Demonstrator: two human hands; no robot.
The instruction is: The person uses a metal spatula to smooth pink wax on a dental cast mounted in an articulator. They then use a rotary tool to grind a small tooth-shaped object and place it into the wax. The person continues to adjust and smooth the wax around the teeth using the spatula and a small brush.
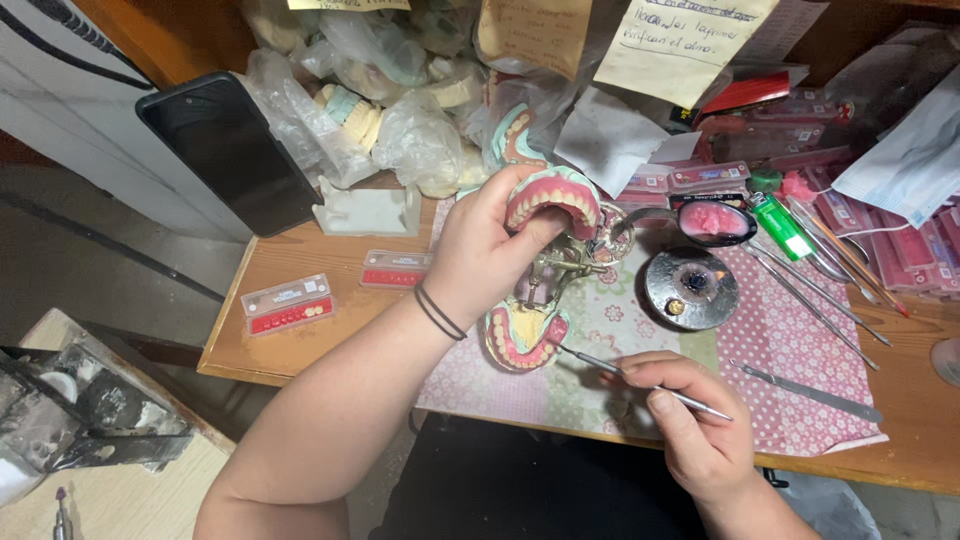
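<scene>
My left hand (478, 250) grips the upper half of a dental articulator, where a pink wax denture with white teeth (553, 195) sits tilted up. The metal articulator frame (560, 268) shows just right of my fingers. Below it lies the lower denture model (520, 338), pink wax with teeth on a pale green cast. My right hand (690, 420) holds a thin metal wax tool (620, 370) like a pen, its tip touching the lower model's right side. A dark band circles my left wrist.
A patterned cloth (790, 350) covers the wooden bench (290, 345). On it lie a round metal burner (692, 288), a spoon of pink wax (716, 222), a green lighter (780, 226), several metal instruments (810, 392), tooth cards (287, 304), a dark phone (230, 150) and bagged casts (400, 110).
</scene>
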